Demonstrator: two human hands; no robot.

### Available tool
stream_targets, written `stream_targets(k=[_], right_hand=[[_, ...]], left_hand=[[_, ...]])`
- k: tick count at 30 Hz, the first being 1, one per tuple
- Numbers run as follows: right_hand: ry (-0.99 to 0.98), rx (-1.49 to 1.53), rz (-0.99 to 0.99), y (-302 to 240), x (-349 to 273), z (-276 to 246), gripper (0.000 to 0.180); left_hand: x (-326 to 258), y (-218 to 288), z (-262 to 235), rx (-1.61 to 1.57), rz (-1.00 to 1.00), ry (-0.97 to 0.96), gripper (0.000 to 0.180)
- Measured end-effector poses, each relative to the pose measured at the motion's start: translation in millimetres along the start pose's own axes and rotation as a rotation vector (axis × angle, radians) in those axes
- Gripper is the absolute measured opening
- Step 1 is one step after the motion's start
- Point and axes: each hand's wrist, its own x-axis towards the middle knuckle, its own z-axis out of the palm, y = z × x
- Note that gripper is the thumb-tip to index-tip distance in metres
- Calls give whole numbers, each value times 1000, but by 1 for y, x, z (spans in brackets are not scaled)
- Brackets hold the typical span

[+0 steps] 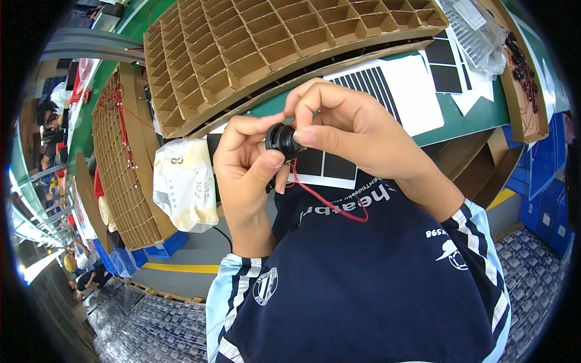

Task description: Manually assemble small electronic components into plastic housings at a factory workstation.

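A small black round part (279, 142) with a ribbed, stepped body is held up in front of my chest. My left hand (242, 151) grips it from the left, thumb below and index finger above. From the right, my right hand (348, 124) pinches its end between thumb and fingers. A thin red wire (330, 204) hangs from beneath the part and curls over my dark shirt. Below the hands lies a white sheet with black rectangles (338, 166), partly covered by them.
A large cardboard divider tray (242, 45) fills the far side of the green table (463, 118). Printed sheets (417, 100) and a clear plastic bag (475, 42) lie at the right. A white bag (184, 184) and another divider tray (130, 199) with red wires stand left.
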Motion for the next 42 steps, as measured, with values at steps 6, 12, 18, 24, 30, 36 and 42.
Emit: stream_targets(k=[6,12,18,24,30,36,42], right_hand=[[60,145,120,8,-7,-4,25],[-98,500,353,12,-26,-6,36],[34,280,348,-4,-51,-23,21],[83,242,279,-9,-56,-35,18],[111,226,302,-40,-71,-53,19],[809,-171,-32,-100,-131,-133,16],[1710,-1377,-88,-156,-183,-179,39]], left_hand=[[-3,8,19,98,140,92,36],[6,2,26,564,286,211,37],[4,-2,27,615,325,311,35],[7,-7,30,744,364,279,35],[8,0,38,673,97,168,44],[6,7,34,197,-174,96,26],[14,5,20,-160,-282,-54,28]])
